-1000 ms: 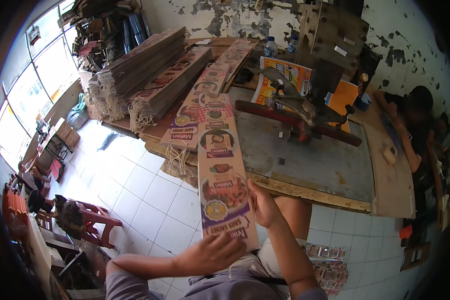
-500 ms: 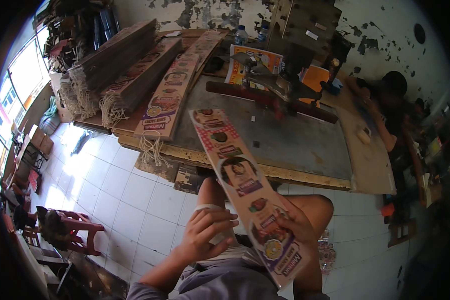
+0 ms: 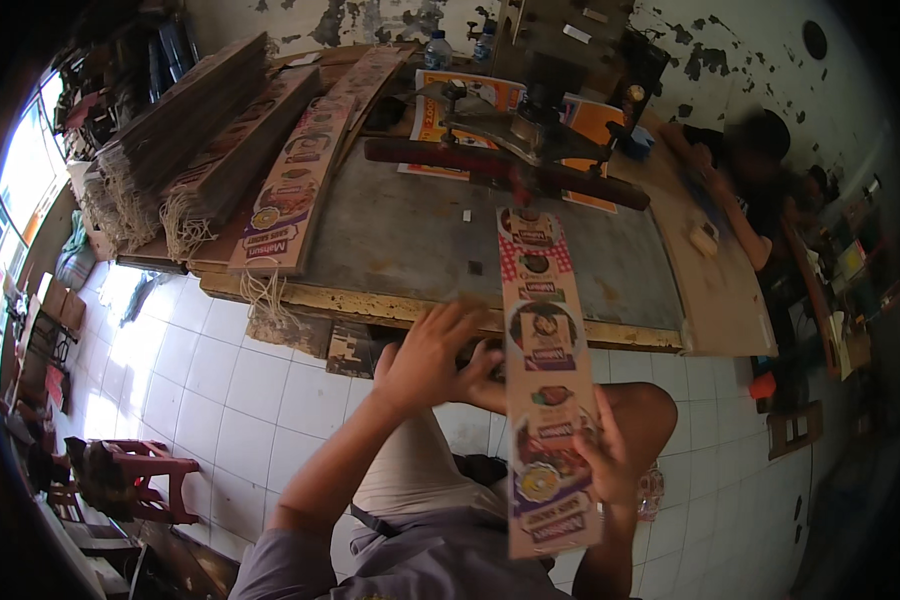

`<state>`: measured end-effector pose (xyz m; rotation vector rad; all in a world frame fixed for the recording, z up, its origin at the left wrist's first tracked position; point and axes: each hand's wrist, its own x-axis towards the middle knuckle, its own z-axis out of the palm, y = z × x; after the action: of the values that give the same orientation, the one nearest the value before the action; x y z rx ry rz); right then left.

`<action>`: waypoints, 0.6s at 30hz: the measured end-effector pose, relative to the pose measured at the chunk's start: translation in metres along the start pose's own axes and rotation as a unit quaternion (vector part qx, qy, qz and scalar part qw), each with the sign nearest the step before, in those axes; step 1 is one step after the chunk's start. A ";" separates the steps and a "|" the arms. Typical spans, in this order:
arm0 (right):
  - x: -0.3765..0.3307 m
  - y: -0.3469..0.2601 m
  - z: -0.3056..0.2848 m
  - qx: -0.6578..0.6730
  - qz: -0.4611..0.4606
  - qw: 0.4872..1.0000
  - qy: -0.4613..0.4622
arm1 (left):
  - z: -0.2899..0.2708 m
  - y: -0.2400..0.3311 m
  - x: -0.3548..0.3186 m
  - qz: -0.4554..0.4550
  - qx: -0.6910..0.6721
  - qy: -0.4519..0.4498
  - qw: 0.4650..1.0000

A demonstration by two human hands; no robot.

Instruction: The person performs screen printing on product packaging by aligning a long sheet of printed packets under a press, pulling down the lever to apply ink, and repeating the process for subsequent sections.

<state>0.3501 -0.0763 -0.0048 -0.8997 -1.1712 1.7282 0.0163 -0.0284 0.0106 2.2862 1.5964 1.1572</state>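
My right hand [image 3: 606,455] grips a long printed cardboard strip [image 3: 540,395] by its right edge near the lower end. The strip is pinkish, with food pictures and purple bands, and stands almost straight up and down over my lap. My left hand [image 3: 430,360] is raised just left of the strip, in front of the table edge. Its fingers are apart and partly blurred, with nothing seen in them. Beyond the strip's top end lies the grey metal table plate [image 3: 400,240], crossed by a dark red bar [image 3: 410,153] with metal fittings.
Stacked bundles of similar strips [image 3: 195,115] with loose strings [image 3: 185,228] fill the table's left side. Orange printed sheets [image 3: 595,135] and a water bottle [image 3: 437,50] are at the back. Another person's arm [image 3: 735,215] rests at the right. A red stool [image 3: 160,480] stands on the tiled floor.
The strip has swung from a slant to nearly upright and shifted right. My left hand has moved up toward the table edge. The view has shifted slightly.
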 end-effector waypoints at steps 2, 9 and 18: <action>0.013 0.010 0.018 -0.040 -0.041 0.998 -0.012 | 0.008 -0.019 0.021 0.014 0.015 -0.006 1.000; 0.014 0.013 0.054 -0.075 -0.022 0.997 -0.014 | 0.010 -0.044 0.040 0.043 0.062 -0.035 0.996; 0.017 0.011 0.057 -0.045 -0.001 0.999 -0.015 | 0.016 -0.046 0.032 0.022 0.107 -0.046 0.993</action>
<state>0.2900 -0.0826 0.0005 -0.9299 -1.2781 1.7032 -0.0032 0.0236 -0.0068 2.4769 1.7186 0.9119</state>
